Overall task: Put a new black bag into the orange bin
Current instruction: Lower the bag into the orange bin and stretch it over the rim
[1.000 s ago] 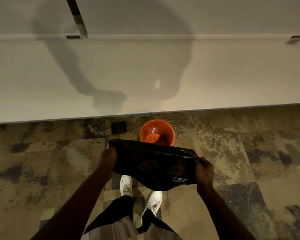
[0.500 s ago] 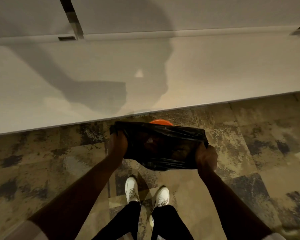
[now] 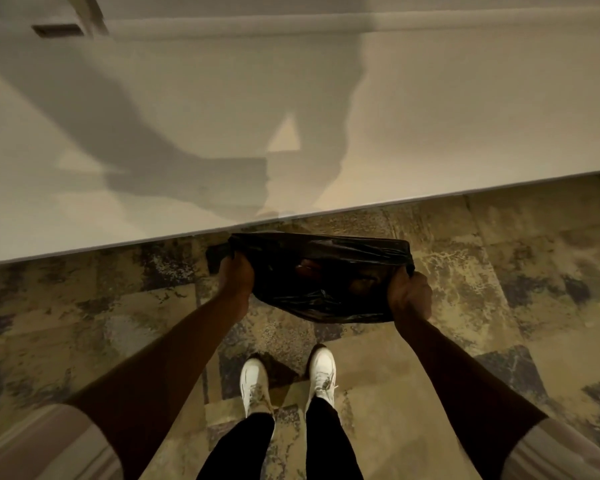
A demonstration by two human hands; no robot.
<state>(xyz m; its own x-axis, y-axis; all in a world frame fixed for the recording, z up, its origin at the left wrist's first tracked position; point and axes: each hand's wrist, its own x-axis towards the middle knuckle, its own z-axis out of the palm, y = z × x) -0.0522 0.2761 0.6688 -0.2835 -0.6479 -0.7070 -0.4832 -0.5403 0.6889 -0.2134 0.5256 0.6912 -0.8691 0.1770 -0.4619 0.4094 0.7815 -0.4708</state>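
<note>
A glossy black bag [image 3: 326, 278] hangs stretched wide between both hands, just in front of the white wall's base. My left hand [image 3: 235, 276] grips its left edge and my right hand [image 3: 409, 295] grips its right edge. The orange bin is hidden behind the bag; only a faint reddish patch shows through the thin plastic. The bag's lower part sags below the hands.
A white wall [image 3: 291, 116] with a raised ledge fills the upper half, its bottom edge running just beyond the bag. Below lies mottled brown and grey carpet [image 3: 499, 289]. My two white shoes [image 3: 288, 379] stand a step behind the bag.
The bag has moved forward and now covers the orange bin, which was fully visible a second ago. The view has closed in on the wall and my feet stepped forward.
</note>
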